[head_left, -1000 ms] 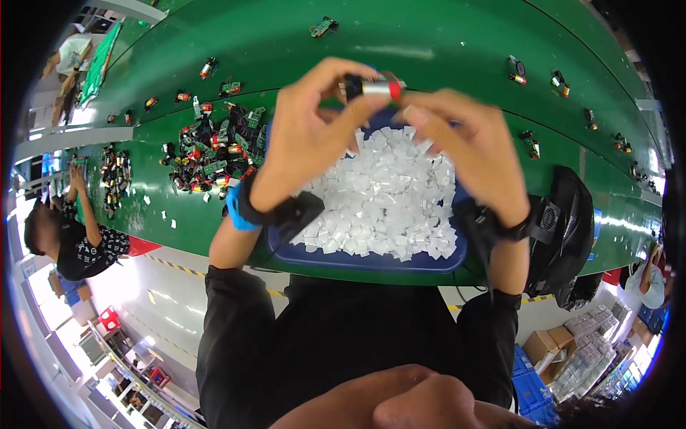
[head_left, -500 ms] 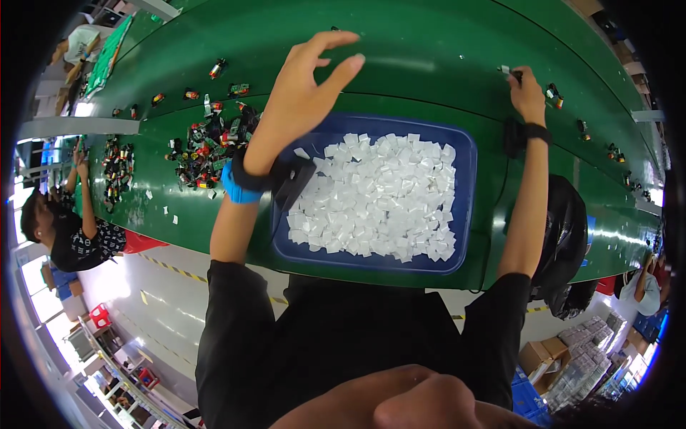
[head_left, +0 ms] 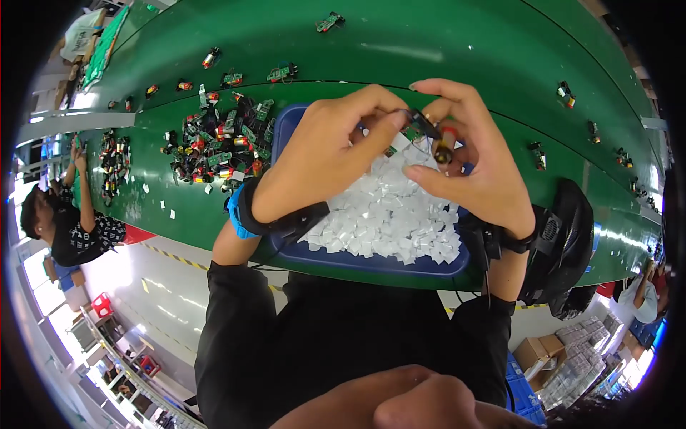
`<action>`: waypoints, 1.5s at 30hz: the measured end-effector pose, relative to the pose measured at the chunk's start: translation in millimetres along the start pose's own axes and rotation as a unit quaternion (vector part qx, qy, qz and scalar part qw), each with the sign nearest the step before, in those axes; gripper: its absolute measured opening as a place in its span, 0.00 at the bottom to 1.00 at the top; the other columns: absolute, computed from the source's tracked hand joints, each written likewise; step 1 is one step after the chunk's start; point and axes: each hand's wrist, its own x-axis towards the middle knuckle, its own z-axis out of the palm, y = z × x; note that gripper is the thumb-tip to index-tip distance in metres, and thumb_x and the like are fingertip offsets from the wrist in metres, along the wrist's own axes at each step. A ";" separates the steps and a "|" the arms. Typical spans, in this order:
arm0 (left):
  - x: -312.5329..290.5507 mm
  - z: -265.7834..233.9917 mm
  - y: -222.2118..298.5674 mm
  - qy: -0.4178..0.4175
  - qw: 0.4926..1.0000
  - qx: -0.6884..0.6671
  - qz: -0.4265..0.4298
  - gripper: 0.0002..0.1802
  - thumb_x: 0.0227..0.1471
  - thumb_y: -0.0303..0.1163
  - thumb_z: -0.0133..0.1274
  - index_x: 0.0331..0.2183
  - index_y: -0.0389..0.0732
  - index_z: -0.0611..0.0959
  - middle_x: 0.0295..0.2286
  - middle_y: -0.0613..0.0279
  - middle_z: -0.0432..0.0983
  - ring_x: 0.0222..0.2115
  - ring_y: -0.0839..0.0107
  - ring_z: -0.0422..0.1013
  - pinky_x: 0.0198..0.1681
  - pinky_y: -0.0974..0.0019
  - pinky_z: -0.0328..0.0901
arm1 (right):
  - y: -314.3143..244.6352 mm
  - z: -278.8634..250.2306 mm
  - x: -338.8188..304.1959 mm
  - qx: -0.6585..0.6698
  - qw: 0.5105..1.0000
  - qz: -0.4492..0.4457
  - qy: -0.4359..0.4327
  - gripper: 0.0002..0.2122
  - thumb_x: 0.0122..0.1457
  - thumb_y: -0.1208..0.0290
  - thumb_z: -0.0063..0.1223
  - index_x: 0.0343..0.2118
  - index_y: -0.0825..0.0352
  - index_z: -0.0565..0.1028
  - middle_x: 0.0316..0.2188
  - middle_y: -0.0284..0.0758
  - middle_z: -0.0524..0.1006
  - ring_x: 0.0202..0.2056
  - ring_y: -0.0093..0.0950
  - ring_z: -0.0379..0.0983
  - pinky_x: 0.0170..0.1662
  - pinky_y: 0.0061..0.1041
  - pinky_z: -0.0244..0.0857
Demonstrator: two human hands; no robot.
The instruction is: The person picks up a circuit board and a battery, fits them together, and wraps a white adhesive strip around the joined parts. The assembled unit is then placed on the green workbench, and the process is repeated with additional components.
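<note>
My left hand (head_left: 321, 161) and my right hand (head_left: 471, 164) meet above a blue tray (head_left: 371, 261) filled with small white square pieces (head_left: 389, 214). Between the fingertips of both hands sits a small green circuit board with a little cylindrical motor and thin wires (head_left: 427, 136). The right fingers curl around the motor end, and the left thumb and forefinger pinch the board end. A blue band and a dark strap circle my left wrist; a dark strap circles the right wrist.
A heap of similar boards and motors (head_left: 221, 143) lies on the green belt (head_left: 443, 50) left of the tray. Single assemblies are scattered along the belt (head_left: 566, 93). Another person (head_left: 68, 222) works at far left. A black bag (head_left: 564, 243) hangs at right.
My right hand came back from the far right of the belt, and my left hand dropped from its raised open pose. Both now hold a small board assembly over the tray.
</note>
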 end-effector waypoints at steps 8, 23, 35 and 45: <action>-6.5 3.0 -7.4 0.016 0.976 -0.211 -0.055 0.09 0.64 0.28 0.48 0.42 0.32 0.74 0.30 0.57 0.76 0.25 0.76 0.73 0.19 0.74 0.67 | 7.6 2.6 5.0 0.036 0.992 -0.064 0.107 0.19 0.55 0.85 0.58 0.50 0.68 0.69 0.40 0.32 0.73 0.38 0.18 0.71 0.29 0.13 0.66; 2.0 2.3 -15.3 0.038 0.991 -0.121 -0.030 0.11 0.64 0.35 0.48 0.38 0.35 0.74 0.27 0.64 0.71 0.20 0.80 0.67 0.16 0.76 0.61 | 6.6 2.1 3.5 -0.020 0.990 -0.049 0.133 0.12 0.54 0.84 0.61 0.39 0.67 0.72 0.32 0.27 0.75 0.32 0.12 0.69 0.28 0.11 0.60; 6.3 -12.0 -15.8 -0.152 0.894 -0.392 -0.155 0.15 0.61 0.38 0.55 0.39 0.35 0.76 0.30 0.65 0.72 0.25 0.80 0.67 0.17 0.75 0.61 | 10.2 -8.6 -0.4 -0.013 0.992 -0.092 0.088 0.12 0.53 0.86 0.59 0.39 0.68 0.72 0.33 0.28 0.75 0.30 0.13 0.68 0.29 0.12 0.60; 4.2 -9.9 -14.7 -0.106 0.949 -0.272 -0.121 0.19 0.60 0.42 0.55 0.40 0.33 0.76 0.30 0.59 0.75 0.26 0.76 0.72 0.18 0.73 0.68 | 2.9 -11.9 -0.6 -0.134 0.971 -0.179 0.085 0.15 0.47 0.82 0.66 0.39 0.67 0.76 0.35 0.32 0.78 0.32 0.22 0.73 0.29 0.18 0.65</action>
